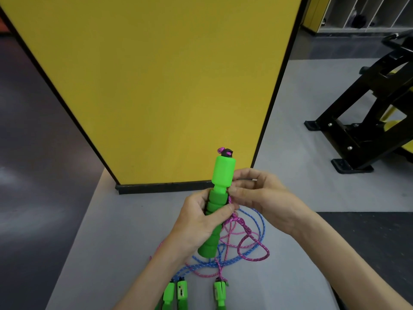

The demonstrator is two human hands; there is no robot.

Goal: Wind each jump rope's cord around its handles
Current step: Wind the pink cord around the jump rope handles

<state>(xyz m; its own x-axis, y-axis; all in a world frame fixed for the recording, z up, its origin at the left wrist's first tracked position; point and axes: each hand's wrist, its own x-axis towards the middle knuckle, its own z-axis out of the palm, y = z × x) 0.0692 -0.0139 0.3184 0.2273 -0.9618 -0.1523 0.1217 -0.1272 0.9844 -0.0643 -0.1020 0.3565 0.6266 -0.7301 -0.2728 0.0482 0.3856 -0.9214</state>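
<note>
The left hand (pixel 201 222) is clenched round the ribbed foam grip of a bright green plastic jump-rope handle (pixel 223 173), holding it nearly upright above the grey table (pixel 111 242), black cap at the top; the right hand (pixel 261 198) pinches the pink braided cord (pixel 240 221) just beside the handle's neck; below, that cord hangs in loose loops onto the table, tangled over a blue braided cord (pixel 263 229). Three more green handles (pixel 182 294) lie at the near edge, two side by side, one apart. Behind stand a yellow panel edged in black (pixel 156 86) and a black metal exercise frame (pixel 362 117); far off, white cubby shelves (pixel 380 12) hold a dark object (pixel 358 20), too blurred to identify.
</note>
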